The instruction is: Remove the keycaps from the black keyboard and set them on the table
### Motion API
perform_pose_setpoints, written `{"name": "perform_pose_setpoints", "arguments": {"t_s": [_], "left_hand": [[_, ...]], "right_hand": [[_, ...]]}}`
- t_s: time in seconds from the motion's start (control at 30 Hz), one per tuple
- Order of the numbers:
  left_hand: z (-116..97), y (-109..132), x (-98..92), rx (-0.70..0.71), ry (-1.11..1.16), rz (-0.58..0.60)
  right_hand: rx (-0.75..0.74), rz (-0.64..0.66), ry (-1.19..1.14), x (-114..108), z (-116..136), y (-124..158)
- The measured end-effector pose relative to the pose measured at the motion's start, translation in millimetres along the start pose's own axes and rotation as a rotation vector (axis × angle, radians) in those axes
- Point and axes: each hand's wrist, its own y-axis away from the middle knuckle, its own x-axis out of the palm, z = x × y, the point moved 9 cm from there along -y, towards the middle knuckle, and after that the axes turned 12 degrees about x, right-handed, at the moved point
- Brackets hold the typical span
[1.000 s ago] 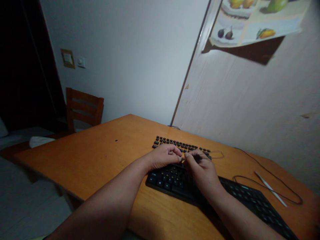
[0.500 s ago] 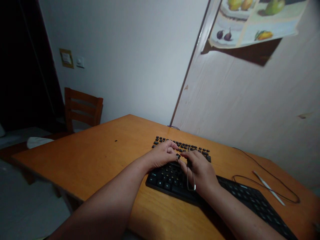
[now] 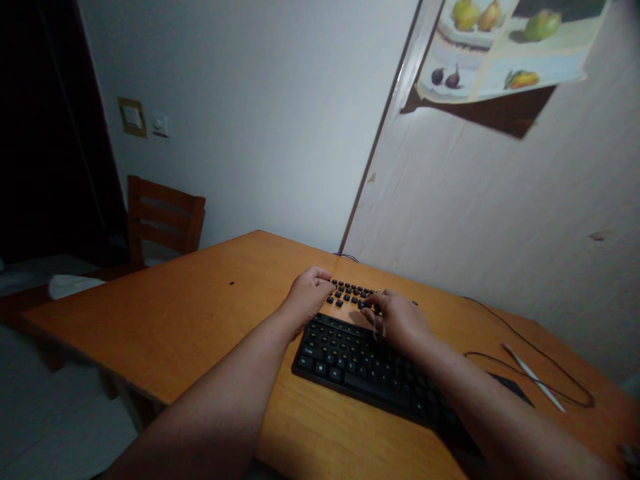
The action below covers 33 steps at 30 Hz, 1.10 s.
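Note:
A black keyboard (image 3: 360, 373) lies on the table, with many key positions bare of caps along its left part. Behind it, loose black keycaps (image 3: 347, 297) stand in rows on the wood. My left hand (image 3: 307, 297) is at the left end of these rows, thumb and fingers drawn together beside a keycap; what lies between them is hidden. My right hand (image 3: 400, 321) is over the middle of the rows, its fingertips by a keycap. A bent-wire keycap puller (image 3: 379, 328) hangs from its curled fingers.
A single small dark piece (image 3: 231, 283) lies on the left of the wooden table (image 3: 190, 320). On the right are a white pen-like stick (image 3: 535, 379) and a looping dark cable (image 3: 560, 361). A wooden chair (image 3: 165, 217) stands beyond the left edge, near the wall.
My hands have moved apart from their meeting point around a keycap. The left went left and back to the keycap rows; the right moved slightly back over the rows, keeping the wire puller.

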Motion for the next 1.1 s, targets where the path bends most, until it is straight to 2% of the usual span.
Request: {"name": "perform_pose_setpoints", "arguments": {"t_s": [0.1, 0.27, 0.6, 0.83, 1.0, 1.1], "left_hand": [[9, -4, -7.2, -0.009, -0.015, -0.052], [15, -5, -8.9, -0.011, -0.026, -0.059], [12, -2, -8.5, -0.030, -0.062, -0.058], [15, -4, -5.9, -0.002, -0.084, -0.028], [10, -2, -2.5, 0.014, -0.126, 0.002], [5, 1, 0.7, 0.004, -0.139, 0.021]], "right_hand": [[0.007, 0.081, 0.065, 17, 2, -13], [-0.002, 0.129, 0.099, 35, 10, -24], [0.016, 0.163, 0.075, 41, 17, -32], [0.045, 0.140, -0.039, 25, 3, -32], [-0.007, 0.113, -0.352, 0, -11, -16], [0.038, 0.052, -0.506, -12, -22, -5]]}}
